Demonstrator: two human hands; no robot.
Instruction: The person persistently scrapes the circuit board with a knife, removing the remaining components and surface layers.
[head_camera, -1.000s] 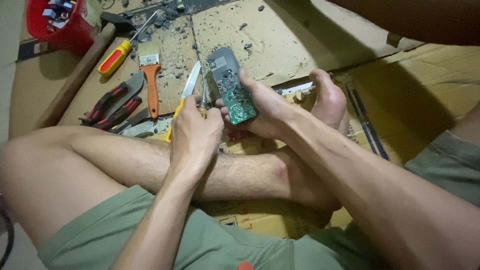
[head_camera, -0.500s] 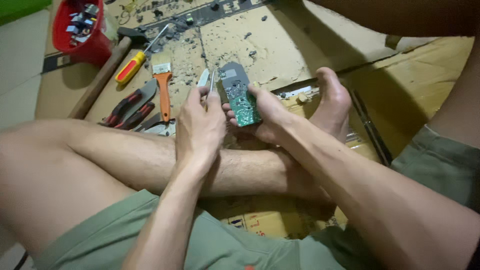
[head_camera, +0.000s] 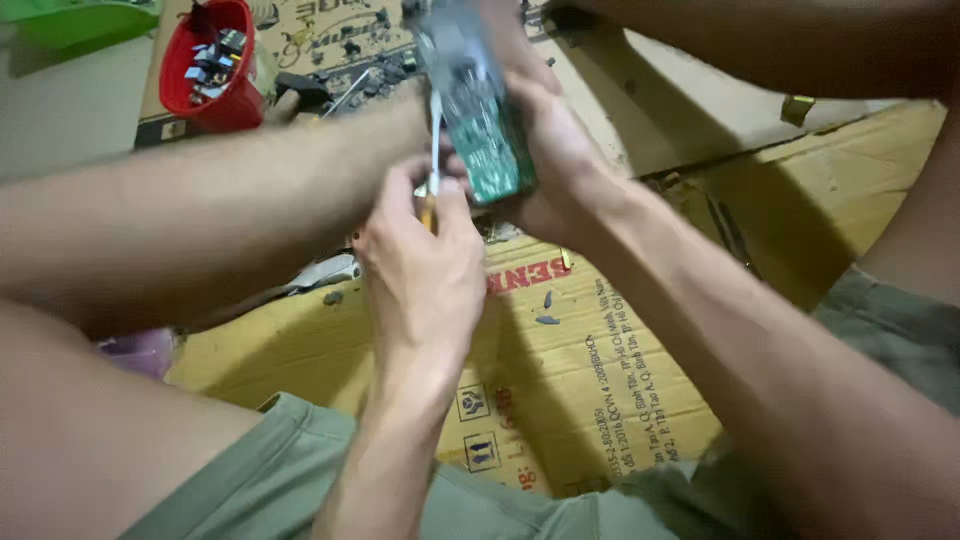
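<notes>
Left hand: the left hand (head_camera: 425, 265) is fisted around a screwdriver (head_camera: 433, 165), fingers (head_camera: 385, 215) clamped on its yellow handle, the metal shaft pointing up at the device.
Right hand: the right hand (head_camera: 560, 160) cradles a small device (head_camera: 470, 100) from the side and beneath, fingers clamped around its casing.
Device: a grey shell with a green circuit board (head_camera: 490, 160) exposed, held in the air above the floor between the person's raised legs; the picture is blurred, so finer parts cannot be made out.
Contact: the shaft meets the left edge of the board; the exact spot is hidden by blur.
Floor: flattened cardboard (head_camera: 580, 370) covers it, with dark crumbs of debris (head_camera: 545, 320) scattered just below the hands.
Far left corner: a red tub (head_camera: 210, 70) of small parts sits on the cardboard, a green tray (head_camera: 80, 20) just beyond it.
Clothing: olive shorts (head_camera: 250, 470) in the foreground.
</notes>
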